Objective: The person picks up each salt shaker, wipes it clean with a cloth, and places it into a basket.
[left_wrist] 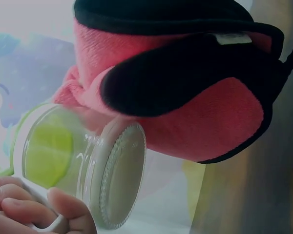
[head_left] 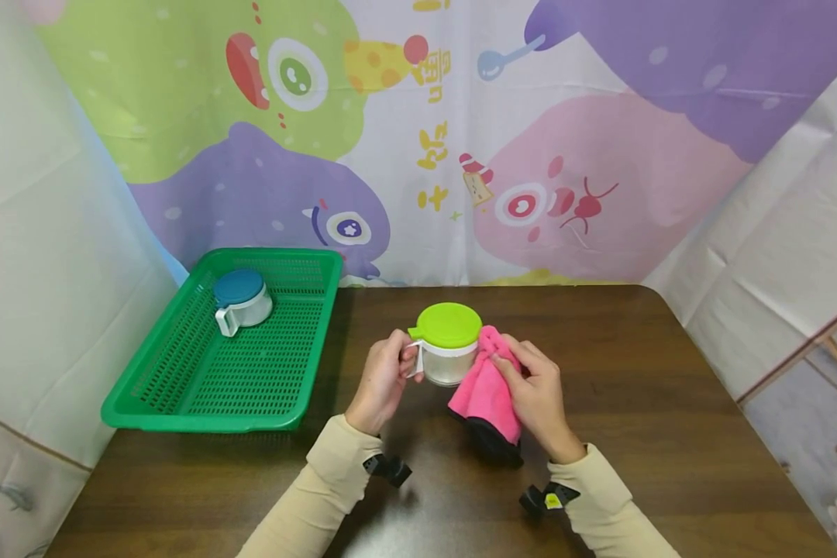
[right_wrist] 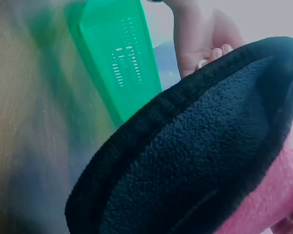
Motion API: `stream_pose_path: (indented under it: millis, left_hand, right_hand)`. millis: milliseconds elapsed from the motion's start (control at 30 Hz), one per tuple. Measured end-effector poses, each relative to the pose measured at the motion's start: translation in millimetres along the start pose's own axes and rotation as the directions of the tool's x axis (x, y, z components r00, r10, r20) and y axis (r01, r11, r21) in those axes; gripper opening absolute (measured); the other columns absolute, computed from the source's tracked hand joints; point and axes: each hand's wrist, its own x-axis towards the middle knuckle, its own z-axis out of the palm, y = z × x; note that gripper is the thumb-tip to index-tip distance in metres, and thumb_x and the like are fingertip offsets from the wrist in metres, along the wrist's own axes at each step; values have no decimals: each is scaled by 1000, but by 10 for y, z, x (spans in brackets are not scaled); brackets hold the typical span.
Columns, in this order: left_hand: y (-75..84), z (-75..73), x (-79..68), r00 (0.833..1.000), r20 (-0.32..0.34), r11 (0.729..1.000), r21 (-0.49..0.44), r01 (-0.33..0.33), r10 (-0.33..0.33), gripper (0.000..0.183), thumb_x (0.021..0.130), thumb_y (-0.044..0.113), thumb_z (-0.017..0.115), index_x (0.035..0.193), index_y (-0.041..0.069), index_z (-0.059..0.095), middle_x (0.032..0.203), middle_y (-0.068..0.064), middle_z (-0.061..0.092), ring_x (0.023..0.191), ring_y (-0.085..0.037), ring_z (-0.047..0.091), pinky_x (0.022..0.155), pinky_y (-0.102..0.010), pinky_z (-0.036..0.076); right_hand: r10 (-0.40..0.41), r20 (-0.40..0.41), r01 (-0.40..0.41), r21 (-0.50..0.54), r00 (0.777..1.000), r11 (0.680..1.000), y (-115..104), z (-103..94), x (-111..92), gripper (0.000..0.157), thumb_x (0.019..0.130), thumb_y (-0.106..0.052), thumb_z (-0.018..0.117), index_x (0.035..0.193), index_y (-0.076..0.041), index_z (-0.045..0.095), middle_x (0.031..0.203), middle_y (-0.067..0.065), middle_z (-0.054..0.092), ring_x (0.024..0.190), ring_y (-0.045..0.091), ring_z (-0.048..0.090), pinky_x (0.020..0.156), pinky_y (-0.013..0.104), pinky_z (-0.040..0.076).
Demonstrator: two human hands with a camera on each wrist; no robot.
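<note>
My left hand (head_left: 382, 380) grips the white handle of a clear glass jar (head_left: 449, 366) with a bright green lid (head_left: 449, 325). The left wrist view shows the jar (left_wrist: 95, 161) tipped, its ridged glass base facing the camera and fingers curled through the handle. In my right hand (head_left: 539, 387) is a bunched pink cloth (head_left: 491, 391) with a black underside, pinched between thumb and fingers against the jar's right side. Seen from the right wrist, the cloth's dark face (right_wrist: 195, 141) hangs large in front and hides most of the jar.
On the left of the brown table (head_left: 642, 418) stands a green perforated basket (head_left: 307, 372). A similar jar with a blue lid (head_left: 239, 287) sits in its far left corner. Behind the table hangs a cartoon-printed curtain (head_left: 432, 248).
</note>
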Motion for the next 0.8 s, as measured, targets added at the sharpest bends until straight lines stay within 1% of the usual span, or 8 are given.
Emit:
stream_pose_path:
  millis: [33, 200, 300, 433, 500, 633, 800]
  left_hand:
    - [-4, 6, 1, 1000, -7, 1000, 0, -1, 1, 31, 88, 10, 38, 57, 9, 39, 48, 5, 30, 48, -12, 32, 51, -24, 38]
    - [-13, 43, 8, 999, -33, 1000, -9, -11, 10, 31, 87, 8, 38, 56, 10, 38, 47, 6, 28, 47, -11, 31, 51, -25, 38]
    - [-14, 72, 7, 998, -55, 1000, -22, -12, 10, 31, 86, 8, 39, 56, 10, 38, 46, 6, 28, 46, -10, 29, 51, -25, 37]
    - [-22, 103, 12, 997, -78, 1000, -3, -8, 8, 30, 85, 9, 39, 55, 10, 38, 47, 6, 28, 46, -10, 29, 50, -24, 37]
    - [-28, 116, 16, 996, -87, 1000, 13, -7, 8, 30, 85, 9, 40, 56, 11, 38, 47, 6, 28, 46, -10, 29, 50, -24, 37]
    - [-26, 150, 15, 994, -110, 999, 33, -9, 12, 30, 86, 9, 40, 56, 9, 38, 48, 4, 29, 46, -10, 28, 50, -24, 36]
    - [-19, 201, 11, 990, -140, 999, 50, -10, 17, 30, 87, 11, 41, 57, 9, 39, 49, 4, 30, 47, -11, 28, 50, -24, 36]
  right_hand:
    - [-23, 3, 23, -5, 1000, 1000, -50, -5, 4, 26, 79, 12, 67, 105, 11, 68, 74, 17, 58, 67, 2, 44, 56, 12, 37]
    - [-117, 6, 117, -45, 993, 992, -98, 0, 15, 27, 76, 15, 68, 103, 12, 69, 74, 16, 59, 67, 4, 44, 54, 11, 37]
    - [-165, -2, 165, -62, 986, 984, -9, 22, 11, 29, 74, 16, 69, 103, 12, 69, 75, 18, 60, 66, 6, 45, 54, 11, 38]
    - [-228, -11, 226, -79, 974, 971, 161, 55, 14, 33, 72, 15, 72, 105, 9, 70, 75, 15, 61, 65, 10, 46, 54, 12, 37]
    - [-251, -6, 250, -88, 968, 964, 208, 63, 16, 36, 72, 13, 73, 108, 6, 70, 75, 13, 61, 65, 11, 46, 53, 12, 37]
    - [-291, 14, 291, -107, 956, 951, 227, 79, 12, 40, 73, 8, 75, 112, 3, 70, 76, 11, 61, 64, 11, 45, 52, 13, 37]
    - [-333, 26, 333, -146, 943, 932, 203, 112, 9, 38, 72, 7, 76, 110, 3, 71, 77, 12, 59, 63, 11, 45, 52, 14, 37]
